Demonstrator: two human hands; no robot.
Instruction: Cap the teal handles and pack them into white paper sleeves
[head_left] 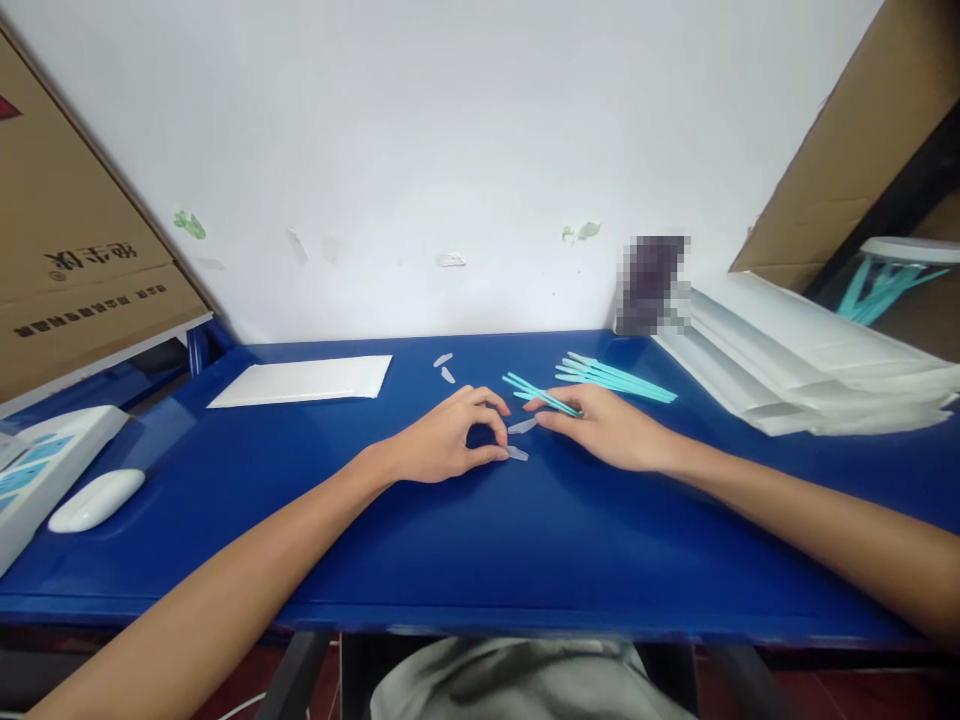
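Observation:
My left hand [446, 440] is over the middle of the blue table. Its thumb and forefinger pinch the end of a small, clear, whitish strip [517, 453]. Across from it, my right hand [604, 425] holds a few thin teal sticks [541, 392], their ends pointing left. A second whitish strip [523, 426] touches the right fingertips. Just behind that hand lies a bundle of teal sticks [619, 378] with flat, paler heads. Two more whitish pieces [443, 359] rest farther back on the table.
A flat white packet [300, 382] lies at the back left of the blue table [450, 560]. A white mouse [97, 500] sits at far left. White envelopes or pouches [802, 360] are stacked at right, below a clear tub [900, 270] of teal sticks. Cardboard [82, 240] stands left.

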